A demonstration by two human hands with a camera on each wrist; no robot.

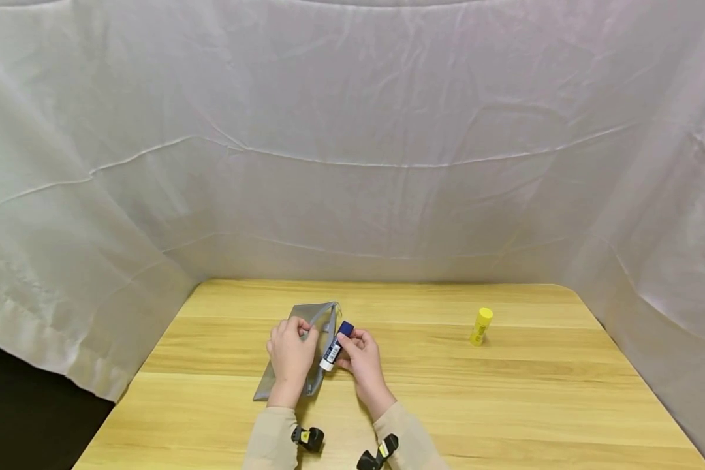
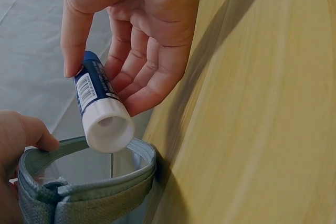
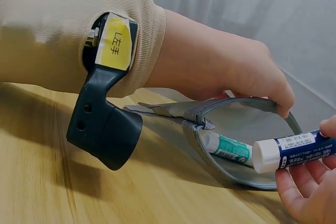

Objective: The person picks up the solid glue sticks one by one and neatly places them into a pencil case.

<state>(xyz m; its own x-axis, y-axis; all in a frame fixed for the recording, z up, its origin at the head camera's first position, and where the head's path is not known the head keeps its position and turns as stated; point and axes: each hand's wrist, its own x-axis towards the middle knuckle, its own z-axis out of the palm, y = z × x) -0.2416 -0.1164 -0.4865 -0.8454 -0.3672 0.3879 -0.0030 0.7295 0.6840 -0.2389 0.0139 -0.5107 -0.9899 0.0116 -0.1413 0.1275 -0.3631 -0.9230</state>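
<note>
A grey zippered pouch (image 1: 266,384) lies on the left part of the table with its mouth held wide. My left hand (image 1: 291,358) pinches the pouch's rim between thumb and fingers. In my right hand (image 1: 364,365) is a dark blue glue stick (image 1: 335,350), gripped between thumb and fingers, its white end tilted down at the pouch's opening. The right wrist view shows a green and white glue stick (image 3: 231,148) lying inside the pouch. From the left wrist view, the blue stick's hollow white end (image 2: 109,128) is just above the zippered rim (image 2: 105,182).
A yellow glue stick (image 1: 480,326) stands on the wooden table (image 1: 540,391), well to the right of both hands. Pale grey cloth (image 1: 388,196) hangs behind the table and along its sides. A black camera mount sits on each wrist.
</note>
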